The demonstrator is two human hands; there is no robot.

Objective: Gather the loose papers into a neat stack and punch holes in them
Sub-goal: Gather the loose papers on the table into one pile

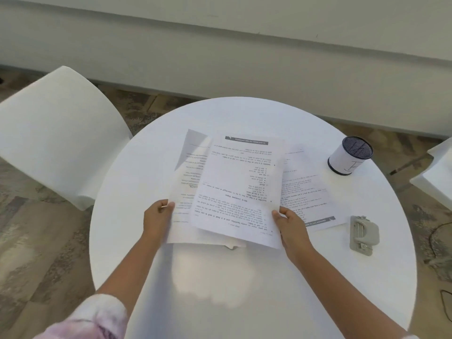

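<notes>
White printed papers fanned askew at counter centre, near edges pinched by left hand and right hand; light, floppy, slippery; best gripped at side edges. 1 sheet left flat toward right edge.

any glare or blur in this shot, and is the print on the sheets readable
Head view: soft glare on the white table in front of the person; printed papers too blurred to read; wide-angle lens bends the wall line and table rim; left hand and right hand slightly soft.

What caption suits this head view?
Both hands, left and right, gather printed papers on a round white table.
</notes>
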